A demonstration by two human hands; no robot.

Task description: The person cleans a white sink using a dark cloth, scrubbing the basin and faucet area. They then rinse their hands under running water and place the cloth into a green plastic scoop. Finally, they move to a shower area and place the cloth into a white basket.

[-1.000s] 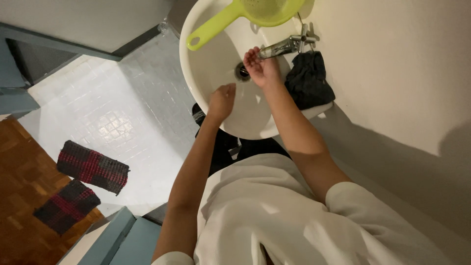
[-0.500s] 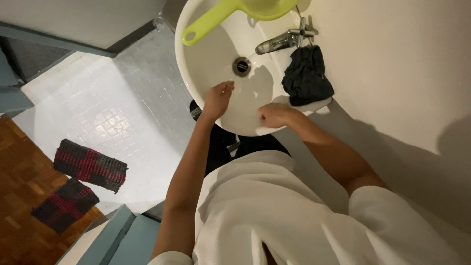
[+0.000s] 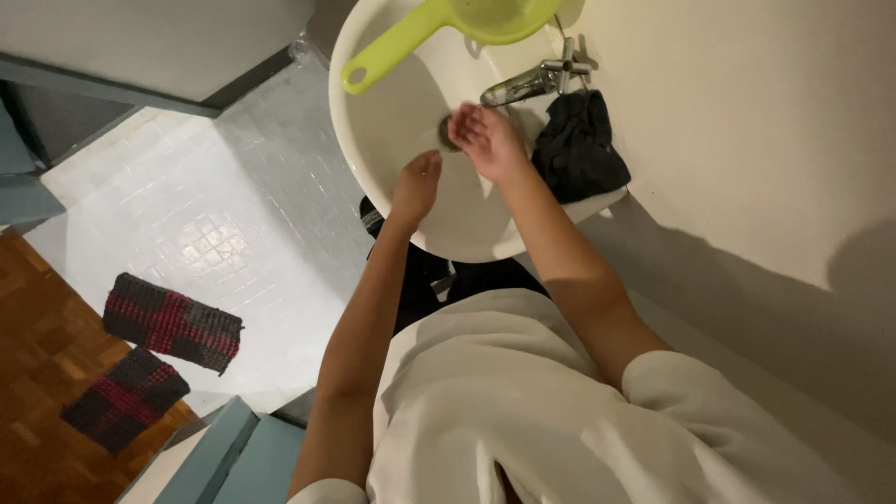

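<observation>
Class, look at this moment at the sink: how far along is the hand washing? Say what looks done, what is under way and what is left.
Done: both hands are already in the basin.
In hand: the right hand is cupped under the tap, over the drain; the left hand is lower in the bowl. Whether water is running cannot be told.
Left: no drying has begun; the dark cloth lies untouched on the rim.

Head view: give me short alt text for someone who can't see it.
Seen from above, a person in a white top holds both hands over a white sink: the right hand under the metal tap, the left hand near the front rim. A lime-green strainer rests across the sink, a dark cloth beside the tap.
</observation>
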